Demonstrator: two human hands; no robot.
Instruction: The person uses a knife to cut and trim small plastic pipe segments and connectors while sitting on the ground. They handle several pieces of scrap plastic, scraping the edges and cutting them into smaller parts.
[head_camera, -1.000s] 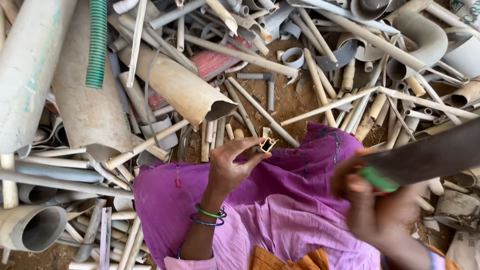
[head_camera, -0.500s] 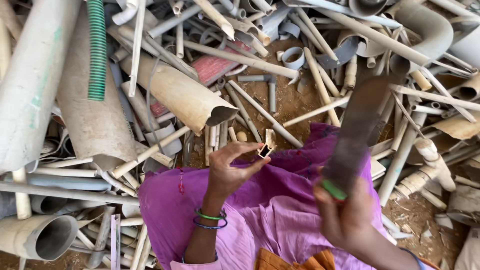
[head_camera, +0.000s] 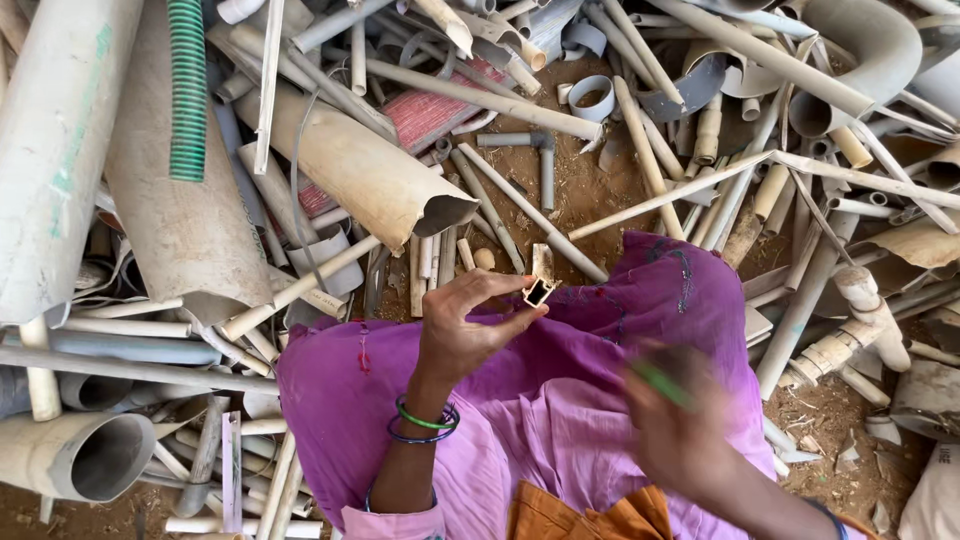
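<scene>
**Small hollow offcut pinched over a lap of purple cloth**

The left hand (head_camera: 470, 335) pinches a short piece of rectangular plastic channel (head_camera: 541, 283) between thumb and fingertips, holding it upright above the purple cloth (head_camera: 560, 400). The piece looks light, stiff and hollow, its cut edges possibly sharp; its flat outer walls seem the safest place to hold. To the right and lower, the right hand (head_camera: 680, 435) is blurred, closed around a green-handled tool (head_camera: 660, 383). Scrap pipes (head_camera: 350, 160) surround both hands.
</scene>
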